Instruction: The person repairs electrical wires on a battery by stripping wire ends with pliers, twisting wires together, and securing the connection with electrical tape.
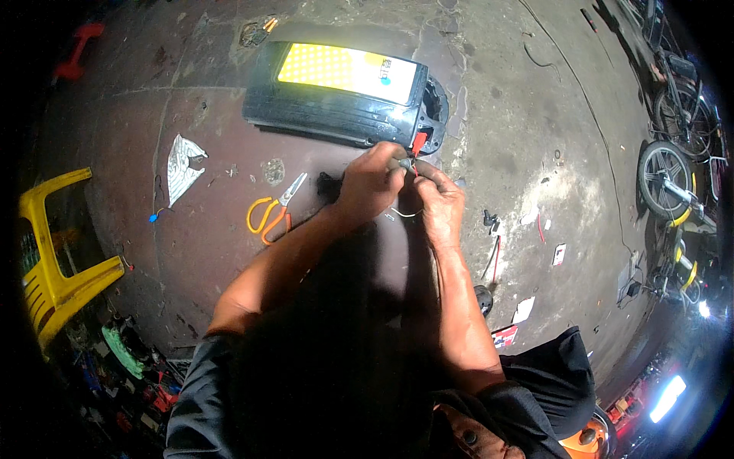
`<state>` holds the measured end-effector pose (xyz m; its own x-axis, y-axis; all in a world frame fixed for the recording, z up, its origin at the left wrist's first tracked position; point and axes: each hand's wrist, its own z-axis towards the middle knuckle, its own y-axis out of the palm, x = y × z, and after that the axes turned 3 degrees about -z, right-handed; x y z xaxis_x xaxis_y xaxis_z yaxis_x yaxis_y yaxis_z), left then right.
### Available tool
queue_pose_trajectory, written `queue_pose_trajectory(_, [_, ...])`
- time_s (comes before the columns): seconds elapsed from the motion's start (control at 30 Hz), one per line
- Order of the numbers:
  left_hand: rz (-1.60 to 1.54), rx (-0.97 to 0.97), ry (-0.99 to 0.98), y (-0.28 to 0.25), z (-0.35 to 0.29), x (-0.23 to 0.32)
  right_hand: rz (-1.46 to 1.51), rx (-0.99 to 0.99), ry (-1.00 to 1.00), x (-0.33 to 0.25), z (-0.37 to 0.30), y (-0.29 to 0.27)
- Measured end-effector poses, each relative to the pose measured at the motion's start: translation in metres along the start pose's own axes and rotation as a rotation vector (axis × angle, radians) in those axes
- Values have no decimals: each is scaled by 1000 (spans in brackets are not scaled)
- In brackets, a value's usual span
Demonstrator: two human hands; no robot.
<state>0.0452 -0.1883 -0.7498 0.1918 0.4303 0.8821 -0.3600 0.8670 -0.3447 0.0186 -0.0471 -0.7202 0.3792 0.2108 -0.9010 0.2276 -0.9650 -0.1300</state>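
Note:
A black battery case with a yellow and white label lies on the floor in front of me. A red connector hangs out of its open right end. Just below that end my left hand and my right hand meet, both pinched closed on a thin red wire. The wire's end between my fingertips is too small to make out. White wire curves beneath my hands. Scissors with orange handles lie partly spread, left of my left hand.
A crumpled white sheet and a yellow plastic stool are on the left. Small wire pieces and paper scraps litter the floor at right. Wheeled bikes stand along the far right. A long cable crosses the floor.

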Motion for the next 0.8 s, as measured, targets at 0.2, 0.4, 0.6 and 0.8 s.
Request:
queue_pose_trajectory(0.2, [439,-247,371,-13,19,13,-60,-11,-26,5,4,-6])
queue_pose_trajectory(0.4, [459,-331,435,-14,24,6,-46,-35,-50,4,4,-9])
queue_pose_trajectory(0.6, [-239,-307,-499,-7,19,3,-9,-37,-54,4,2,-9])
queue_pose_trajectory(0.8, [-1032,-224,-1011,-5,-3,7,228,-100,124,14,2,-4])
